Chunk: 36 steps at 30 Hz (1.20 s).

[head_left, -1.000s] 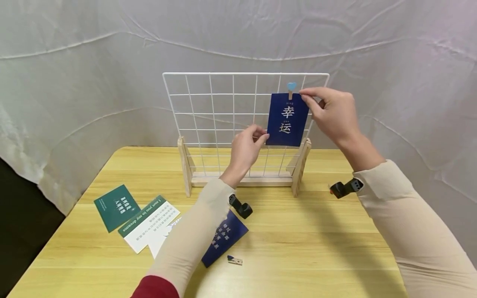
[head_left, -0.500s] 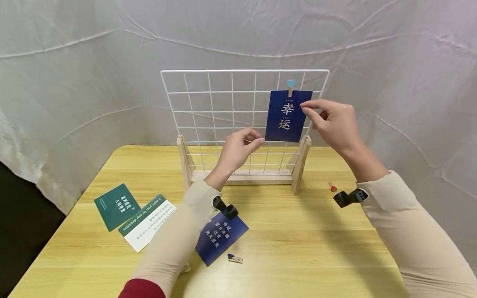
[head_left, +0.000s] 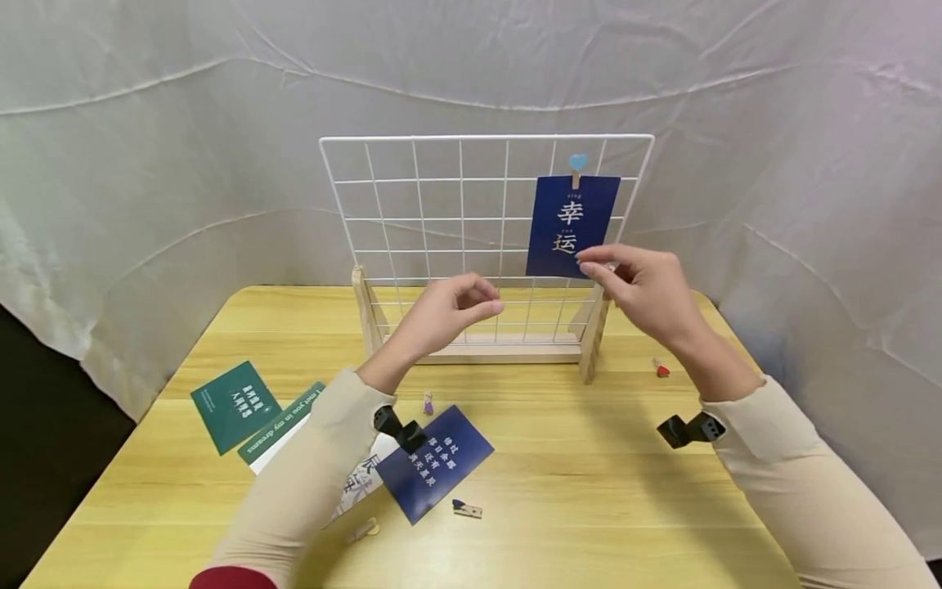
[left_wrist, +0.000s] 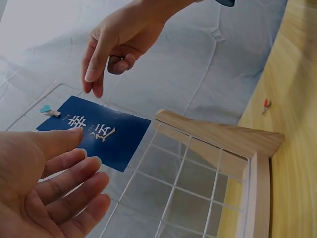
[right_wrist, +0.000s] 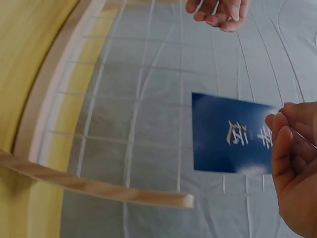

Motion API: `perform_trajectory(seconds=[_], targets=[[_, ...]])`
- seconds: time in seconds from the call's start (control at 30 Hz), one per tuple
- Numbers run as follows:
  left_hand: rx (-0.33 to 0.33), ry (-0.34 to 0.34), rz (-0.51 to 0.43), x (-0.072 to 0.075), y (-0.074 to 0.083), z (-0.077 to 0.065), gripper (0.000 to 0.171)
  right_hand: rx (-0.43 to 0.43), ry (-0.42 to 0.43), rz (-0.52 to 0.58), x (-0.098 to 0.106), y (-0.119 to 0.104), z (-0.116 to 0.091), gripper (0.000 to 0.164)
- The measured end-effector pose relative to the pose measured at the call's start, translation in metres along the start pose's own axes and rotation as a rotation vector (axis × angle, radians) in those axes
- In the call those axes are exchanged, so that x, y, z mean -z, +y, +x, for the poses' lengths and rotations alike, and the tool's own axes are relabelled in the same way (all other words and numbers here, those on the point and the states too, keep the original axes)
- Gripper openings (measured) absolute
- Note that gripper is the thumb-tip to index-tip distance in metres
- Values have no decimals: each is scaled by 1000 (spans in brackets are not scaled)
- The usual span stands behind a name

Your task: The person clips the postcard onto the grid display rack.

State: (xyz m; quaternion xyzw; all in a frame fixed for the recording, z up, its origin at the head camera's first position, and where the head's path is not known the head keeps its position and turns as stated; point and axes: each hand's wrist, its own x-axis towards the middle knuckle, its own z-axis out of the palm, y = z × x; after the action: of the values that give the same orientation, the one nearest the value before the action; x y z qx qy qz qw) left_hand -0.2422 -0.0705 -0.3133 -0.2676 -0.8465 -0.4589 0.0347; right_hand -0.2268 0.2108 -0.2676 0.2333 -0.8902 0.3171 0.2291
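A dark blue card (head_left: pixel 553 249) with white characters hangs at the upper right of the white wire grid (head_left: pixel 462 204). A small wooden clothespin (head_left: pixel 577 176) with a light blue heart grips its top edge. My right hand (head_left: pixel 648 286) is in front of the card's lower right corner, thumb and forefinger close together, holding nothing. In the left wrist view a gap shows between that right hand (left_wrist: pixel 116 49) and the card (left_wrist: pixel 106 131). My left hand (head_left: pixel 452 315) is left of and below the card, fingers loosely bent, nothing in them.
The grid stands in a wooden base (head_left: pixel 500 353). On the table lie another blue card (head_left: pixel 449 483), a green card (head_left: pixel 234 406), a green-and-white card (head_left: pixel 283 421) and a white card partly under my left sleeve. Clothespins with blue (head_left: pixel 467 509), red (head_left: pixel 661 369), purple (head_left: pixel 428 402) and yellow (head_left: pixel 363 531) ornaments lie around.
Both hands have let go of the hanging card. My left hand has moved left and down; my right hand has moved down from the card's top corner. The card stays clipped in place.
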Motion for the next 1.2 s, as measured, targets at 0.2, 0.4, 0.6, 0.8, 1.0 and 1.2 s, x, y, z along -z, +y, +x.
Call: perform_trajectory(seconds=[0.2, 0.4, 0.6, 0.8, 1.0, 1.2], targets=[[-26, -70, 23, 5, -7, -16, 20, 38, -56, 66, -17, -5, -17, 17], [-3, -123, 44, 8, -19, -29, 23, 77, -124, 144, -33, -11, -31, 16], [7, -112, 64, 5, -39, -41, 22, 72, -190, 185, -49, -15, -46, 17], [23, -149, 67, 0, -59, -52, 25, 73, -250, 239, -60, -17, -62, 17], [17, -174, 75, -5, -73, -61, 30, 91, -339, 299, -73, -17, -79, 21], [36, -223, 77, -12, -84, -72, 35, 110, -451, 372, -90, -15, -94, 25]])
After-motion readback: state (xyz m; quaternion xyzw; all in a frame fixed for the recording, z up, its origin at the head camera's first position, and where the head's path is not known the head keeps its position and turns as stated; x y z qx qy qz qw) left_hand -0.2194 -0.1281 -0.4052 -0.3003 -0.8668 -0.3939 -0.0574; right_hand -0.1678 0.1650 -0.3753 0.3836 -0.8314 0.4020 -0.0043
